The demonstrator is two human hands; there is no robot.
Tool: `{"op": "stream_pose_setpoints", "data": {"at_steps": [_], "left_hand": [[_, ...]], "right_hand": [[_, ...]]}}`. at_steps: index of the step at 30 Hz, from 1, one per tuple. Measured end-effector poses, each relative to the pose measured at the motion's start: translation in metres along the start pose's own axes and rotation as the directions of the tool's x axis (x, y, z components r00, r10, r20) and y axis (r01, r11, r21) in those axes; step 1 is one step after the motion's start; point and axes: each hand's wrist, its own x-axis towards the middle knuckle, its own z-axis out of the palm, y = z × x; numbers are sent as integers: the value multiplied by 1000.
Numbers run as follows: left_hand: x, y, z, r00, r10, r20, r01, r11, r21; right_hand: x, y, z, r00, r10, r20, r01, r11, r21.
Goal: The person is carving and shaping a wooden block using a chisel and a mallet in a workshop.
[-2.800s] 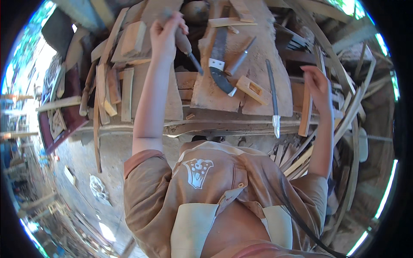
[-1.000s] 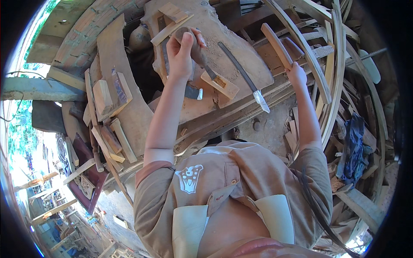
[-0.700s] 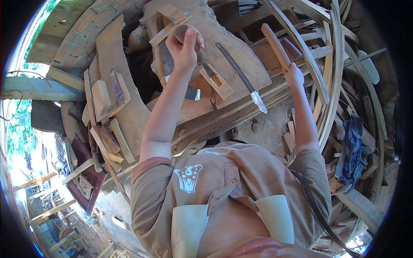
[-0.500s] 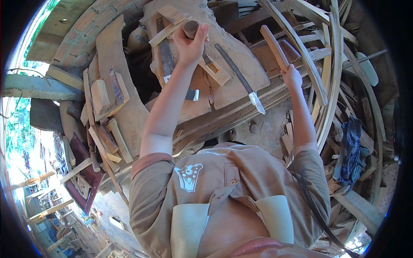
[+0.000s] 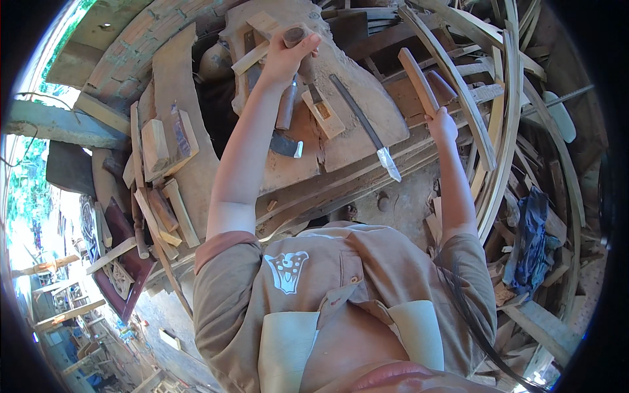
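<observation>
My left hand (image 5: 286, 64) is closed around a thick round wooden handle (image 5: 295, 36), its blunt end showing above the thumb. Below the fist a flat metal chisel blade (image 5: 316, 93) points down at a slot in a small pale wood block (image 5: 324, 116); whether the tip touches is unclear. My right hand (image 5: 441, 126) grips the near end of a long flat wooden bat (image 5: 417, 77), held up to the right. Next to my left forearm lie a brown cylindrical handle (image 5: 286, 110) and a dark curved metal piece (image 5: 285, 145).
The thick slab bench (image 5: 367, 128) bears a dark metal bar (image 5: 356, 105) with a white-wrapped end (image 5: 388, 164). Long curved timbers (image 5: 452, 85) crowd the right side. More wood blocks (image 5: 155, 145) rest on a board at left. Dark plastic sheeting (image 5: 529, 239) hangs among scraps.
My view has shifted slightly. The left forearm has moved a little leftward, uncovering more of the cylindrical handle beside it. The wooden bat stays raised in my right hand.
</observation>
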Motion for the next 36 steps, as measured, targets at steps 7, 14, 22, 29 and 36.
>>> {"op": "stream_pose_setpoints", "data": {"at_steps": [7,14,22,29,36], "left_hand": [[-8,5,1,955,10,-297,12,997,74],[-23,6,17,768,165,-619,-11,970,244],[-40,8,29,861,278,-427,-8,845,535],[-38,-8,18,845,332,-419,-38,819,572],[-36,-11,17,845,224,-485,-83,952,296]], "right_hand": [[-2,-4,0,999,39,-4,-39,999,2],[-1,-3,2,999,42,-4,-42,999,2],[-1,-3,3,999,43,2,-43,999,-4],[-1,-4,4,999,35,-19,-35,999,-5],[12,7,-1,996,-79,30,79,997,18]]}}
